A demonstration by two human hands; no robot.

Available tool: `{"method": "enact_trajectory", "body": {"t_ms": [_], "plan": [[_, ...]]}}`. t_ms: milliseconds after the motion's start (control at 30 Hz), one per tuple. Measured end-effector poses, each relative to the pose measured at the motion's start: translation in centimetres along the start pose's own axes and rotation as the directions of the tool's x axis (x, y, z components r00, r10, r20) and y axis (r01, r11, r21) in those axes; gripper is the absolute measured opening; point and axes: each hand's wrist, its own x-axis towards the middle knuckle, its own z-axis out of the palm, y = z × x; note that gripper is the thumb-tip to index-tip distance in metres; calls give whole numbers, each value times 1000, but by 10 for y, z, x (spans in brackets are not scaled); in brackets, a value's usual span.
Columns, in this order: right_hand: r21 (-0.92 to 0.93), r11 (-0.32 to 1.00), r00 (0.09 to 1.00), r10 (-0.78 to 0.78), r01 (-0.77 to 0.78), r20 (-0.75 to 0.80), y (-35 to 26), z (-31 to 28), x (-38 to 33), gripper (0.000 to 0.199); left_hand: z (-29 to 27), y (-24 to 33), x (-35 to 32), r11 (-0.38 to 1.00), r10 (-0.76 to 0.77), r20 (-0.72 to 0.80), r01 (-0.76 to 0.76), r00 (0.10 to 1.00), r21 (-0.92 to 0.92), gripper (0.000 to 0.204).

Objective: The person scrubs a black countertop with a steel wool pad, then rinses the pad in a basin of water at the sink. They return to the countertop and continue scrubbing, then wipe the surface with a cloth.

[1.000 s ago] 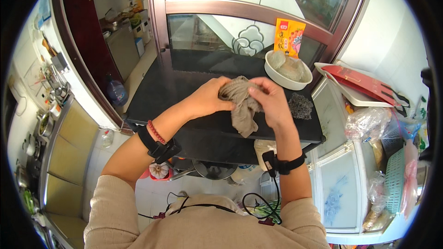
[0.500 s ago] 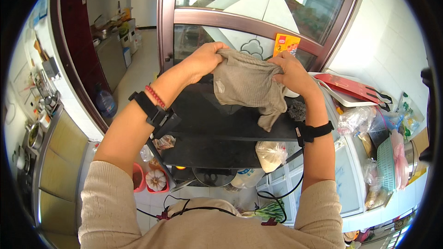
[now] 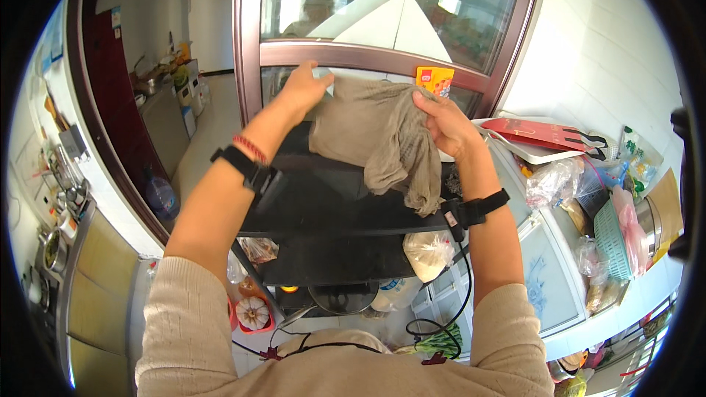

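A crumpled grey-brown cloth [image 3: 368, 129] hangs over the top of a black shelf rack [image 3: 323, 202]. My left hand [image 3: 303, 93] is at its upper left corner, fingers pinched; a small pale patch shows by the fingertips, and blur hides the exact grip. Gathered folds at the cloth's upper right are in my right hand [image 3: 447, 125], thumb on top. From there the bunched right part droops toward the shelf top. Beyond the cloth, a yellow-orange packet [image 3: 434, 80] stands against the glass door.
A framed glass door [image 3: 382, 51] rises behind the rack. At the right, a white cabinet [image 3: 555, 265] bears a red bag [image 3: 537, 132], plastic bags and a teal basket [image 3: 612, 239]. Below are a bag of pale contents [image 3: 429, 254], a pan [image 3: 342, 298] and a cable [image 3: 471, 279].
The cloth has swung left and lower, and its right side is more bunched. Both hands have moved left; my right hand is also lower. The whole view has shifted slightly.
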Motion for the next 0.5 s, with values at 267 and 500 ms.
{"method": "enact_trajectory", "body": {"t_ms": [267,500], "plan": [[489,872,999,40,-36,1,-21,29,-7,33,20,50,-110,993,115,346,-105,931,-46,70],[121,993,996,-17,7,82,-32,0,20,24,6,41,-79,870,-283,335,387,899,-304,25]]}}
